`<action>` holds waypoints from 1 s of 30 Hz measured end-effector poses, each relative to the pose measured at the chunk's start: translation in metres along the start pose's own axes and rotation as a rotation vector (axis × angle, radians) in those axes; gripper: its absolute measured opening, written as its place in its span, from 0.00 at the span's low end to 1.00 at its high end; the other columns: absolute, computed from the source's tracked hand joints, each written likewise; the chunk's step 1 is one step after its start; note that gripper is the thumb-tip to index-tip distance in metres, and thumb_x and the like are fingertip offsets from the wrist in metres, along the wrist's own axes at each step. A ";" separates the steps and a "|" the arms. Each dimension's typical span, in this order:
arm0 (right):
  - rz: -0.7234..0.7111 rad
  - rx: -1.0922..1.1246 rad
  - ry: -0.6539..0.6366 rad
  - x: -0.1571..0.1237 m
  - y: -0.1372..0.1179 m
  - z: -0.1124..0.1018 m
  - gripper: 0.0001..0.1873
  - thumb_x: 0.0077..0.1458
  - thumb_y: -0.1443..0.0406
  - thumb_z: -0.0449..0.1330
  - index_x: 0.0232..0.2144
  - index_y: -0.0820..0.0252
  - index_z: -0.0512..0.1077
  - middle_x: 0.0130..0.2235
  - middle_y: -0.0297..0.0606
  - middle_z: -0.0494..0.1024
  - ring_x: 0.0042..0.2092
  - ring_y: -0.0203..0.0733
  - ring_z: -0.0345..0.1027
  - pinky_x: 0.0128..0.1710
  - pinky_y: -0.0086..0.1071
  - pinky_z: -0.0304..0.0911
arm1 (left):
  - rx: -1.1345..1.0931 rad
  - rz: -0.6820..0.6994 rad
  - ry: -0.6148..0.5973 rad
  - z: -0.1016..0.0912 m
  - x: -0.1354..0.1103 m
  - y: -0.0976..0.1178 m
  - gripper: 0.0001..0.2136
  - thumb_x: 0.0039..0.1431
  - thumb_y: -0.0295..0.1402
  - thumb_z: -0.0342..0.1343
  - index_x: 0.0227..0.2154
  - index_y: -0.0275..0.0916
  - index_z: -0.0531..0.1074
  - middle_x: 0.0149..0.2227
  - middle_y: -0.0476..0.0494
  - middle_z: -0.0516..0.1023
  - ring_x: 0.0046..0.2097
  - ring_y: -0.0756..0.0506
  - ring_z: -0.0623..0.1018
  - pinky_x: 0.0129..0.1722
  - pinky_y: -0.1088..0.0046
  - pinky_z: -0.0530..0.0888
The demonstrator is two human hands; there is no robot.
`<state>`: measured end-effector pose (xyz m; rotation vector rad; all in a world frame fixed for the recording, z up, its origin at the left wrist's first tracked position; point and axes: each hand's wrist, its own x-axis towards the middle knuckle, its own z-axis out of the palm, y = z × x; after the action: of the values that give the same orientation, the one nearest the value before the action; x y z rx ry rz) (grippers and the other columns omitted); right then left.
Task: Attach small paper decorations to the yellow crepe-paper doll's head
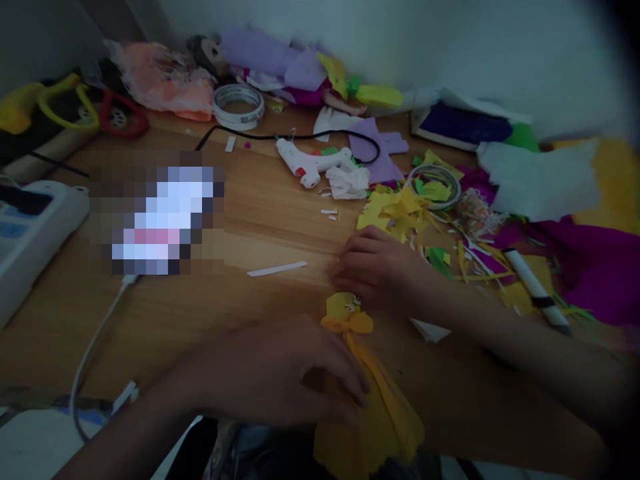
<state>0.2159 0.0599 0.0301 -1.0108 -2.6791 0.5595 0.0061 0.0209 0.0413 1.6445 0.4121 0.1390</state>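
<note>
A yellow paper figure (pixel 367 400) with a round head, an orange bow at the neck and a long flared skirt lies at the table's front edge. Small black-and-white marks show on its head. My left hand (pixel 295 373) is over the skirt, thumb and fingers closed on the yellow paper. Just above the head is my right hand (pixel 375 267), its fingers curled together; whatever they may hold is hidden. A white paper strip (pixel 277 269) lies to the left of my right hand, and a folded white scrap (pixel 430 330) is under my right forearm.
A lit phone (pixel 165 220) on a cable and a power strip (pixel 37 233) are at left. Behind are a white glue gun (pixel 315 160), tape rolls (pixel 239 107) and scissors (pixel 70 103). Paper scraps (pixel 385 213) and a marker (pixel 537 290) crowd the right side.
</note>
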 end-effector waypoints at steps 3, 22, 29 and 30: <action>0.025 -0.038 -0.053 0.009 0.000 0.007 0.05 0.57 0.68 0.57 0.31 0.61 0.74 0.34 0.39 0.73 0.41 0.45 0.60 0.40 0.36 0.59 | -0.056 -0.026 -0.026 0.000 0.000 0.003 0.09 0.57 0.32 0.57 0.38 0.36 0.77 0.40 0.44 0.80 0.40 0.48 0.78 0.41 0.76 0.72; -0.134 -0.101 0.122 0.009 -0.013 0.004 0.07 0.59 0.69 0.53 0.33 0.62 0.72 0.33 0.41 0.72 0.41 0.44 0.61 0.43 0.36 0.62 | 0.263 -0.228 0.793 -0.013 0.014 -0.024 0.11 0.57 0.35 0.51 0.28 0.37 0.76 0.28 0.50 0.79 0.31 0.49 0.76 0.30 0.76 0.70; -0.177 -0.110 0.221 0.007 -0.011 0.010 0.06 0.57 0.68 0.55 0.31 0.63 0.71 0.32 0.41 0.72 0.40 0.44 0.61 0.41 0.37 0.64 | 0.153 -0.215 0.848 -0.011 0.017 -0.023 0.06 0.52 0.29 0.55 0.27 0.36 0.76 0.28 0.48 0.80 0.29 0.49 0.75 0.29 0.76 0.70; -0.179 -0.126 0.226 0.007 -0.012 0.010 0.06 0.57 0.68 0.55 0.31 0.62 0.71 0.32 0.40 0.72 0.40 0.44 0.61 0.41 0.37 0.64 | 0.138 -0.211 0.850 -0.011 0.017 -0.023 0.05 0.52 0.29 0.55 0.27 0.36 0.76 0.27 0.48 0.80 0.29 0.50 0.75 0.29 0.77 0.70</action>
<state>0.2000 0.0535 0.0266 -0.7996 -2.5913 0.2284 0.0141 0.0382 0.0177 1.6030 1.2547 0.6708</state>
